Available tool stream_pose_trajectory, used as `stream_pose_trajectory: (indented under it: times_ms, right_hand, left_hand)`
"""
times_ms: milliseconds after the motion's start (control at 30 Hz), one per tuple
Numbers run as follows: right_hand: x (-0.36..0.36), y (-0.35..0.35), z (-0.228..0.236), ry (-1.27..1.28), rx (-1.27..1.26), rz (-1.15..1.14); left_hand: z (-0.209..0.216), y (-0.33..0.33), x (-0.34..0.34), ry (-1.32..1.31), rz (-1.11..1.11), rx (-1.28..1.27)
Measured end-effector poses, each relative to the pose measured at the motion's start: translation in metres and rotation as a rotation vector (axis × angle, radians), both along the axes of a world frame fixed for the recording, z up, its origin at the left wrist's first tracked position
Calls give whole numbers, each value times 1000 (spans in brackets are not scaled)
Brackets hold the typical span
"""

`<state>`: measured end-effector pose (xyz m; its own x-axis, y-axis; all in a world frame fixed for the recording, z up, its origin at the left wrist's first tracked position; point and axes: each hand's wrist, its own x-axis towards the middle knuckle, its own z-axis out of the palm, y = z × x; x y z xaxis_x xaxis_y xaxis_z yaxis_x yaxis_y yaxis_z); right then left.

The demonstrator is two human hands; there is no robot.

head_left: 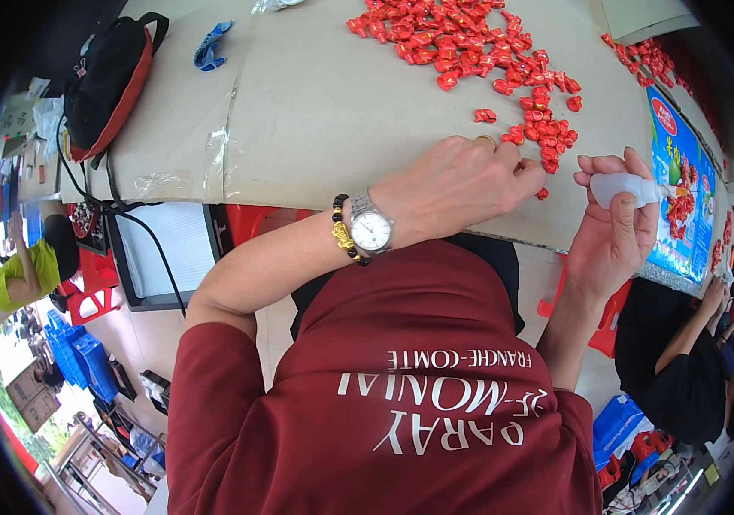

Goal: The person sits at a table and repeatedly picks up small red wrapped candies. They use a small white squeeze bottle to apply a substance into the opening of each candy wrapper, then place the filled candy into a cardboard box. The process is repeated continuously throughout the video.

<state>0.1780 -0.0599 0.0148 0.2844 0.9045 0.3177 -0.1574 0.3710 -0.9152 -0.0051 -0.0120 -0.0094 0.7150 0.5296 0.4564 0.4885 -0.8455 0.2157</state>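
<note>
My left hand (470, 187), with a watch (372, 230) and a beaded bracelet (344, 230) on its wrist, is closed over the table's near edge. Its fingers are curled to a pinch, and a small red piece (542, 194) shows at the fingertips, partly covered. To the right, my right hand (616, 227) grips a small whitish squeeze bottle (620, 190) between thumb and fingers. The bottle lies tilted sideways with its thin nozzle pointing right. Just beyond my left hand spreads a loose pile of small glossy red pieces (470, 51).
A blue printed sheet (680, 189) with more red pieces lies on the table (298, 103) at right. A black and red bag (114, 81) and a blue scrap (211, 46) are at far left. Another person's arm (693, 330) works at right; a person in yellow (24, 279) is at left.
</note>
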Motion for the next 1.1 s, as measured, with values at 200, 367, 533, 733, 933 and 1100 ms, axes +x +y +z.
stream_pose_trajectory:
  times_ms: [200, 367, 533, 733, 933, 1100]
  right_hand:
    - [-10, 1, 6, -24, -55, 108]
    - [-27, 1, 17, -165, -131, 156]
    - [-33, 1, 10, -157, -130, 129]
    - [-37, 0, 9, 22, -141, 176]
    - [-39, -1, 5, 178, -83, 207]
    - [-36, -3, 5, 326, -117, 239]
  left_hand:
    - [7, -2, -2, -670, 28, -615]
    - [17, -19, -29, -1123, 26, -1461]
    - [9, -31, -36, -1384, -35, -1573]
    - [-10, -35, -48, -1375, -150, -1541]
    - [-4, -37, -46, -1415, -85, -1600]
    - [-5, -40, -43, -1473, -124, -1705]
